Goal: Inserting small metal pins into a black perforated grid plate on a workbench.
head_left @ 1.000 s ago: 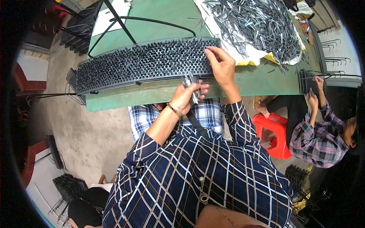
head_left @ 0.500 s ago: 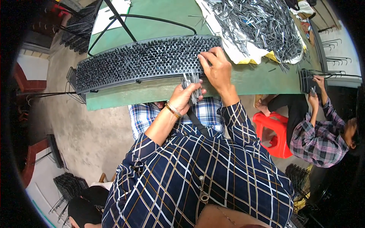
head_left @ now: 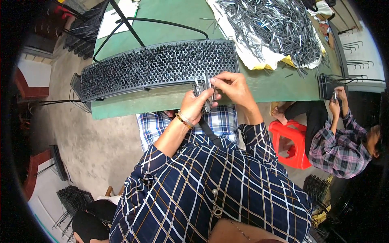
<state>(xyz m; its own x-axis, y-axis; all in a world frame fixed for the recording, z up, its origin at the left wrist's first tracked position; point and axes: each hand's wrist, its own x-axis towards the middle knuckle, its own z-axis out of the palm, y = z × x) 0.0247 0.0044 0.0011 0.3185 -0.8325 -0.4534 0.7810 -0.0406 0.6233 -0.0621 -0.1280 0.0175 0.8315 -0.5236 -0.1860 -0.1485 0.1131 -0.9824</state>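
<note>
A bundle of thin grey, shiny strips (head_left: 207,99) is gripped in my left hand (head_left: 193,106), its upper ends sticking out past the thumb. My right hand (head_left: 235,88) pinches at the top of this bundle, thumb and forefinger together on one strip. Just beyond both hands lies a long, slightly curved black panel (head_left: 158,64) full of round holes. Dark tips stand up from most of its holes; around its right end more holes look bare. A black metal frame (head_left: 170,22) rises behind the panel.
A large heap of similar strips (head_left: 275,30) lies on a white and yellow sack (head_left: 259,60) at the far right of the green table (head_left: 283,85). To the right, a co-worker (head_left: 340,150) handles strips at another panel (head_left: 326,86), near a red stool (head_left: 289,141).
My right hand has come back from the panel's right end to the bundle, now pinching there. My left hand has stayed almost in place. The co-worker's hands have drawn together.
</note>
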